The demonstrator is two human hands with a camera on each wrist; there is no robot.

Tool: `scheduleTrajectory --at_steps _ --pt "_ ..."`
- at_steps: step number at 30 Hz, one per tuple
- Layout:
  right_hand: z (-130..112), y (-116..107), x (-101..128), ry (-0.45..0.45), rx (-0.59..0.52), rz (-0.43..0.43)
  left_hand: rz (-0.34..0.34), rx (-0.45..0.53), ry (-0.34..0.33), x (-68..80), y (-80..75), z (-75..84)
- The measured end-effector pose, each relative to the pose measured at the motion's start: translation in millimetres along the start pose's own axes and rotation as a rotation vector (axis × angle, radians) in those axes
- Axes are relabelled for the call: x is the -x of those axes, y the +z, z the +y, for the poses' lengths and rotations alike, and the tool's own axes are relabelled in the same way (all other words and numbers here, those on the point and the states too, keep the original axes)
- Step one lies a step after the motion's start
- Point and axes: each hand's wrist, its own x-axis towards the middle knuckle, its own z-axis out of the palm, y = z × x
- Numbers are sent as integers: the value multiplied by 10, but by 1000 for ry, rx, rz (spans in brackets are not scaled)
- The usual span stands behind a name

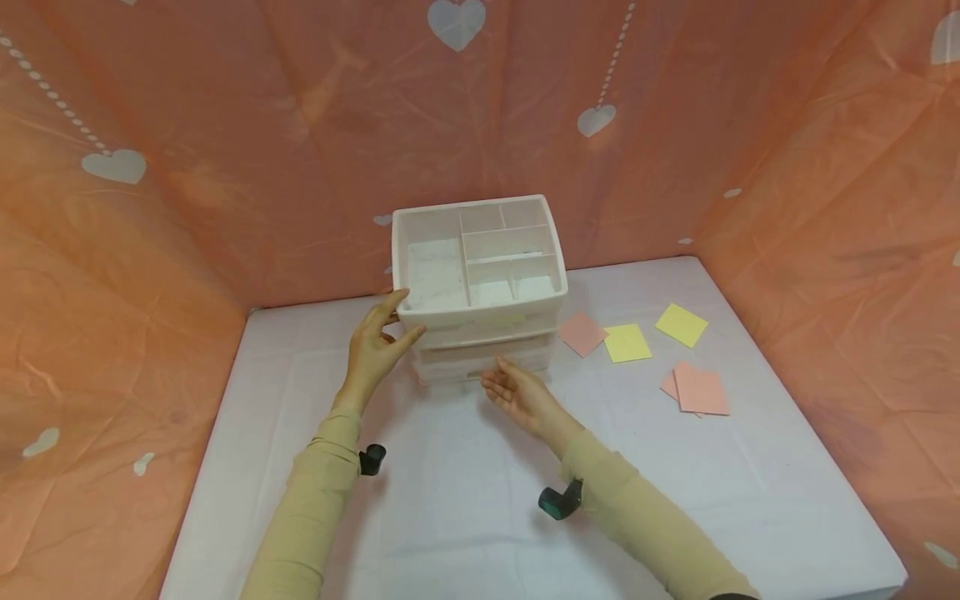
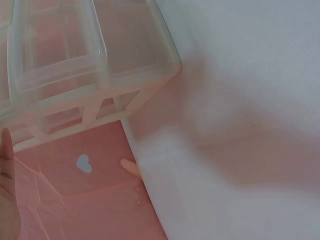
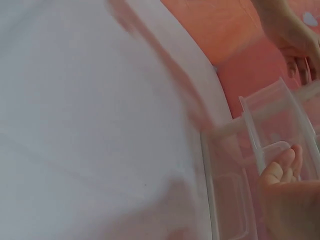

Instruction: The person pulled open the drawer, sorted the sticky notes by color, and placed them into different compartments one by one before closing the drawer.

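Left grip point(image 1: 377, 343) steadies organizer point(image 1: 480, 283); right grip point(image 1: 517, 393) below drawer

The white table point(image 1: 465, 517) bears a drawer organizer point(image 1: 480, 283) and sticky notes point(image 1: 627, 342) (pink, yellow).

A translucent white plastic drawer organiser point(image 2: 90, 65) fills the upper left, standing on a white cloth-covered desk point(image 2: 240, 125). A left hand point(image 2: 7, 195) edges in at lower left, before orange heart-printed backdrop point(image 2: 90, 200).

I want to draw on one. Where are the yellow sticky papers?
In the head view, two yellow papers lie on the white table, right of the drawer box, among pink papers.
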Motion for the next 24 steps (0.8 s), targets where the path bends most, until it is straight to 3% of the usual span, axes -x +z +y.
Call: scheduleTrajectory --at_steps 16,24 --pt "57 16 253 102 38 12 -5 -7 9 -3 -7 13" --pt "102 -2 386 145 -1 1 -3 -7 3 6 -5 17"
